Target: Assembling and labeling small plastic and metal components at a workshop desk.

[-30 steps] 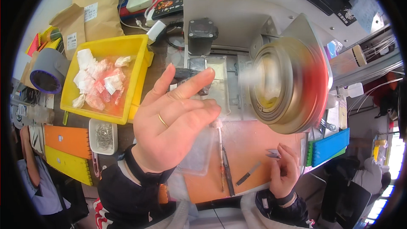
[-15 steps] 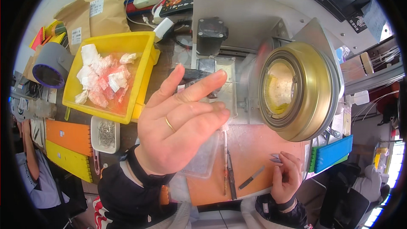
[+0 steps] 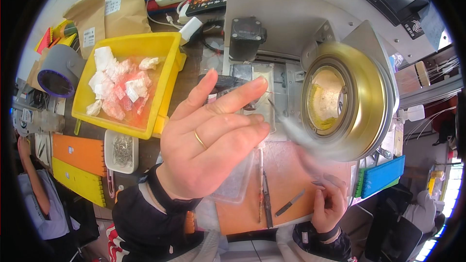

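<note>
I see left hand (image 3: 208,145) raised at centre, fingers (image 3: 238,98) spread loose, clear plastic pouch (image 3: 238,182) pinched under thumb side, near edge of orange mat (image 3: 286,184). Right hand (image 3: 330,204) low at right, fingers clenched on small dark piece (image 3: 318,183). Tweezers (image 3: 266,199) and small blade (image 3: 290,203) lie on mat. Far left: brown paper bags (image 3: 119,0) with white rectangular labels. Yellow bin (image 3: 131,80) of white packets at left. Brass lens ring (image 3: 347,99) at right blocks table behind.

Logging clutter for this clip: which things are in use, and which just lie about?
In use: left hand raised, holding clear plastic piece; right hand on orange mat; tweezers.
Lying about: yellow bin; grey tape roll; brown paper bags.
</note>
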The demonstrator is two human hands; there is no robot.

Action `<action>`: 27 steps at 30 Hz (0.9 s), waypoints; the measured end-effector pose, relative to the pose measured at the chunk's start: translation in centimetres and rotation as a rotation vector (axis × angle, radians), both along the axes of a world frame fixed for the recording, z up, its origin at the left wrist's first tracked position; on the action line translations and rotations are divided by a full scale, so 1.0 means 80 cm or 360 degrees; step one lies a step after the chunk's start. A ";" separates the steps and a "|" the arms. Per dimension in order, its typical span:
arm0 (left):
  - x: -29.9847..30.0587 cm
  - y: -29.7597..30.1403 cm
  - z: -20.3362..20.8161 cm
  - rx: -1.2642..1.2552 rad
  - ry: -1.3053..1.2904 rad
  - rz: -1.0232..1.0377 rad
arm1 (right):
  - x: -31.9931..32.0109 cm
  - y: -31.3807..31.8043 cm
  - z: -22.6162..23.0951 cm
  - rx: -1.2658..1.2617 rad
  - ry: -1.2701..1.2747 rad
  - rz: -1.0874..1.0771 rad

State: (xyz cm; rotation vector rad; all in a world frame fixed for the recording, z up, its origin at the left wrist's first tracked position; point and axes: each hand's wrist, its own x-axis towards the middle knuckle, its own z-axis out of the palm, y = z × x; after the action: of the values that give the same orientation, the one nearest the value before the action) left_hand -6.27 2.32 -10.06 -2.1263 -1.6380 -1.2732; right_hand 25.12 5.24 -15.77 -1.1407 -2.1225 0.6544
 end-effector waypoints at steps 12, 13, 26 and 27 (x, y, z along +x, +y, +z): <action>-0.001 0.000 0.001 0.0000 -0.0017 -0.0024 | -0.008 -0.001 0.001 0.0043 0.0056 -0.0022; -0.001 0.000 0.000 0.0001 -0.0020 -0.0029 | -0.007 0.000 0.001 0.0043 0.0055 -0.0021; -0.001 0.001 -0.002 0.0046 -0.0040 -0.0042 | -0.008 0.000 0.002 0.0068 0.0020 0.0005; -0.001 0.001 -0.001 0.0046 -0.0041 -0.0040 | -0.008 0.000 0.002 0.0065 0.0027 0.0009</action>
State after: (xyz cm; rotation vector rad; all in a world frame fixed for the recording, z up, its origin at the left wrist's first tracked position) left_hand -6.34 2.43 -10.15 -2.1287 -1.5983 -1.3288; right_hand 24.48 5.26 -15.63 -1.1037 -2.1162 0.6186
